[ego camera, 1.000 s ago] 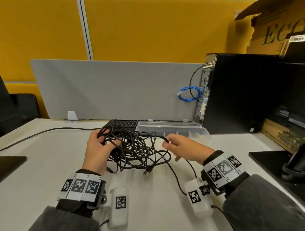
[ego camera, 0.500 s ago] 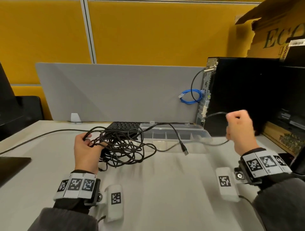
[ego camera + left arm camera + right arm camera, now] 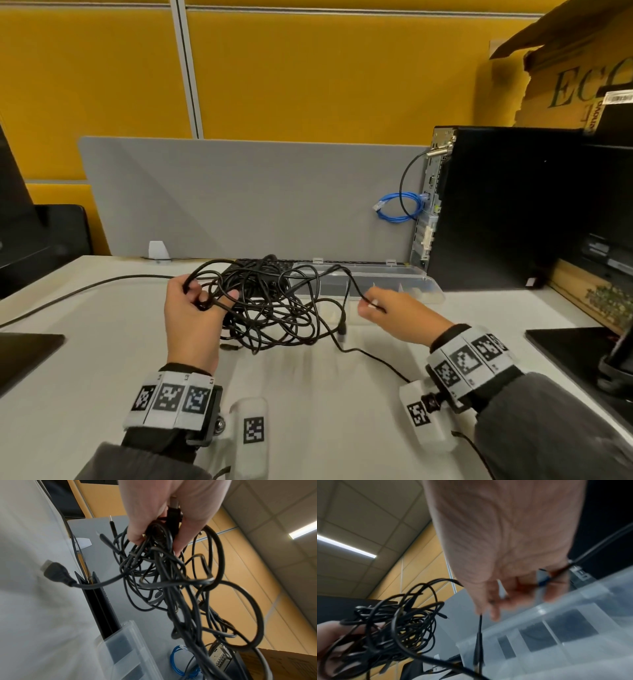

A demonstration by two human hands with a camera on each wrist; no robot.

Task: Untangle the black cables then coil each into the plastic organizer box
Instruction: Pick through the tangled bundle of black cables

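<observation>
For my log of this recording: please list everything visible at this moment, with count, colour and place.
cable tangle: one bundle, black, on the desk between the hands, count of cables unclear
organizer box: one, clear plastic, open, behind the tangle
desk: one, white
divider panel: one, grey, at the desk's back edge
computer tower: one, black, back right
blue cable: one, coiled at the tower's rear
keyboard: one, black, mostly hidden behind the tangle
cardboard box: one, brown, above the tower
left hand: grips the tangle
right hand: pinches one strand
</observation>
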